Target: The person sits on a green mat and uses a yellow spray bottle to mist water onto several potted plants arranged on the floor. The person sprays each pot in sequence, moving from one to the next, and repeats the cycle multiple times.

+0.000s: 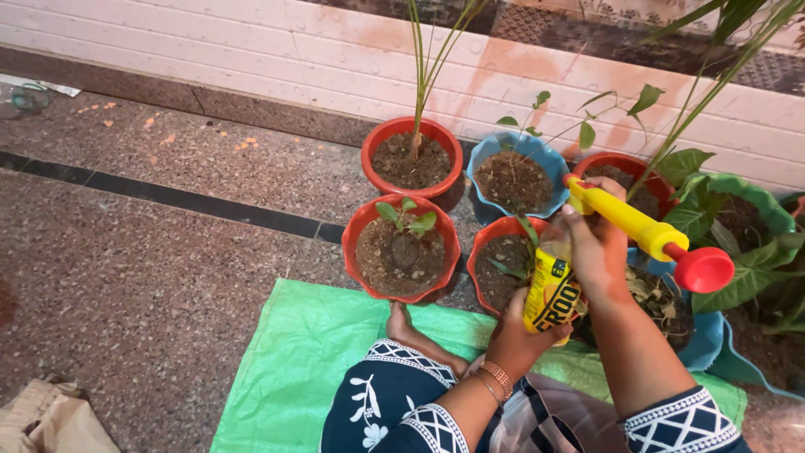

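Nearest: person sits on green mat point(293, 361) laid over speckled floor point(126, 252), prob. to keep clothes off the grit; one bare foot point(402, 323) rests at mat's far edge, by the front pots.

L hand point(516, 340) wrapped closed around base of yellow spray bottle point(549, 294), supporting it from below. R hand point(597, 243) closed over bottle's top, at the root of the yellow pump point(625, 220). Pump's red knob point(703, 270) sticks out to the right. Bottle held upright, just above/in front of small red pot point(503, 264); two-hand grip looks like one hand steadies while other works the pump.

Pots grouped tight against wall point(335, 59): red pot w/ seedling point(402, 252), taller red pot w/ thin stalk point(411, 155), blue pot point(516, 176), more to the right.

Hard to tell: nozzle and bottle neck hidden under R hand; label partly covered by fingers. Right-side pots masked by leaves and arm. Plant tops cut off at frame edge. Beige bag point(50, 419) bottom left cropped.
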